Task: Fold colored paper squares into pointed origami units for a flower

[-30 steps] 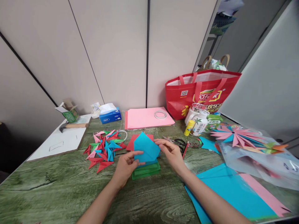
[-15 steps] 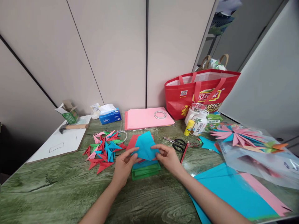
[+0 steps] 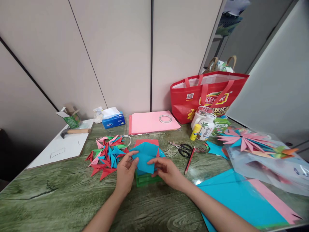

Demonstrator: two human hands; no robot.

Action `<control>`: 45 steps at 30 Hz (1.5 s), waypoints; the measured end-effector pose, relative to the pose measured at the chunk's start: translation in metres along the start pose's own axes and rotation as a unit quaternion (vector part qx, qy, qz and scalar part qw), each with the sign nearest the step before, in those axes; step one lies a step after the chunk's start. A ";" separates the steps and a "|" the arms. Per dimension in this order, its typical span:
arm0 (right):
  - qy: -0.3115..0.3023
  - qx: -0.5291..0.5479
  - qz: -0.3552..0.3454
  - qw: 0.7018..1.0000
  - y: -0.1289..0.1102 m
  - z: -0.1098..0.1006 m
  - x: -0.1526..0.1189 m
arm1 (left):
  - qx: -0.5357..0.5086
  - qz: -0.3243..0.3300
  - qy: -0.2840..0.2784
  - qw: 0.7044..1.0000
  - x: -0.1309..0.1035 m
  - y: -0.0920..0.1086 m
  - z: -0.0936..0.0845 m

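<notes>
A creased sheet of blue paper [image 3: 146, 158] is held up between both hands above the table. My left hand [image 3: 127, 167] pinches its left edge between thumb and fingers. On the opposite side, my right hand [image 3: 166, 170] has thumb and fingers closed at the lower right edge. Beneath lie green papers [image 3: 147, 181] in a stack, with red paper [image 3: 151, 141] showing behind. Left of the hands is a pile of folded paper pieces [image 3: 108, 156] in red, blue, pink and green.
Scissors [image 3: 182, 148] and a pencil [image 3: 190, 160] lie to the right, near a yellow glue stick [image 3: 195, 132]. Pink sheets [image 3: 147, 122] lie at the back beside a tissue box [image 3: 113, 120]. A hammer [image 3: 76, 131] rests on a white board [image 3: 65, 145]. Large blue paper [image 3: 241, 199] lies front right.
The blue paper has turned and shifted slightly lower, with its folds opened differently. My right hand has moved down along its edge; my left hand has moved little.
</notes>
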State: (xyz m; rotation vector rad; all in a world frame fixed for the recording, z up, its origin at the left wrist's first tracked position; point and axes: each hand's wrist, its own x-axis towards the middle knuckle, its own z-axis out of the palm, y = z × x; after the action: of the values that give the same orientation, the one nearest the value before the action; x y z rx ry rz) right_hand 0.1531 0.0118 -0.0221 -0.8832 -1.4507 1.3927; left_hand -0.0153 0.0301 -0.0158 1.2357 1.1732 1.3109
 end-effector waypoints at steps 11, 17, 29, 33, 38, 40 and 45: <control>0.084 -0.126 -0.034 0.988 -0.007 -0.001 0.000 | -0.035 -0.046 -0.095 0.994 -0.007 0.018 0.007; 0.184 -0.126 -0.014 0.975 -0.003 -0.004 0.003 | -0.034 -0.029 -0.135 0.990 -0.010 0.013 0.011; 0.207 -0.149 -0.011 0.967 -0.006 -0.003 0.002 | -0.007 -0.040 -0.141 0.989 -0.016 0.017 0.015; 0.211 -0.160 -0.010 0.964 -0.007 -0.003 0.001 | 0.003 -0.041 -0.140 0.989 -0.016 0.017 0.014; 0.216 -0.152 -0.019 0.964 -0.006 -0.002 0.002 | -0.053 -0.075 -0.167 0.982 -0.017 0.016 0.014; 0.217 -0.157 -0.020 0.963 -0.006 -0.003 0.002 | -0.057 -0.079 -0.164 0.982 -0.017 0.015 0.015; 0.225 -0.152 -0.024 0.962 -0.006 -0.002 0.002 | -0.052 -0.084 -0.152 0.983 -0.017 0.015 0.016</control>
State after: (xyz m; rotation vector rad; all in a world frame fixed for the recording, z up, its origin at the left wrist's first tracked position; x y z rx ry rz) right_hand 0.1550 0.0139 -0.0165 -1.2572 -1.3324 0.8639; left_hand 0.0008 0.0121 -0.0024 1.1849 0.9555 1.0055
